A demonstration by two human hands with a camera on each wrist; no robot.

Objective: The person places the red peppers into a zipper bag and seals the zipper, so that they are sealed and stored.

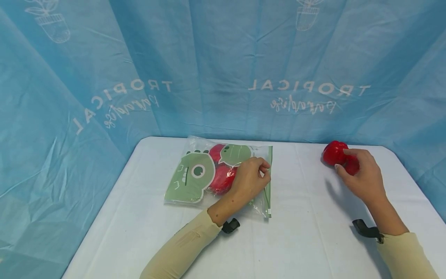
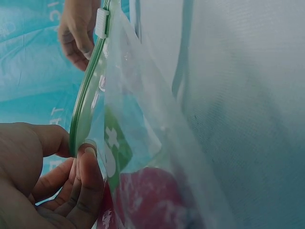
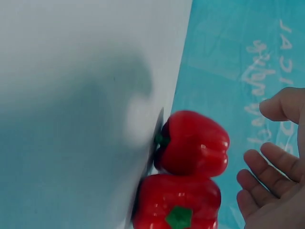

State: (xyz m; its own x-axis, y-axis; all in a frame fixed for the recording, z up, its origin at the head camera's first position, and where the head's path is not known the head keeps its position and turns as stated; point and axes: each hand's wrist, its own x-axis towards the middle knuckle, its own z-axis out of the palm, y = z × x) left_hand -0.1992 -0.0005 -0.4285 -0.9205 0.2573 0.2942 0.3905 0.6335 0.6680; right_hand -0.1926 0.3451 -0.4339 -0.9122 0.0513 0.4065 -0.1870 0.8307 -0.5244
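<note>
Blue cloth (image 1: 223, 58) with white lettering is hung behind a counter (image 1: 296, 224) covered in white. By the left grip (image 1: 249, 176), the green zip edge (image 1: 270, 157) of a clear bag (image 1: 184, 184) is pinched between thumb and finger; most of the bag is spread to the left of that grip. Through its green-printed face, a larger red shape (image 1: 223, 179) is seen just left of the grip, with a smaller red shape (image 1: 216, 152) beyond it. Nearer the person than the left grip, a white slider (image 1: 269, 212) is set on the zip edge. Nothing is held by the right grip (image 1: 364, 176), whose thumb and fingers are parted widely. Just left of it, on the counter, one red pepper (image 1: 333, 152) is touched by a second red pepper (image 1: 352, 166), which is partly hidden behind the fingers in the head view.
</note>
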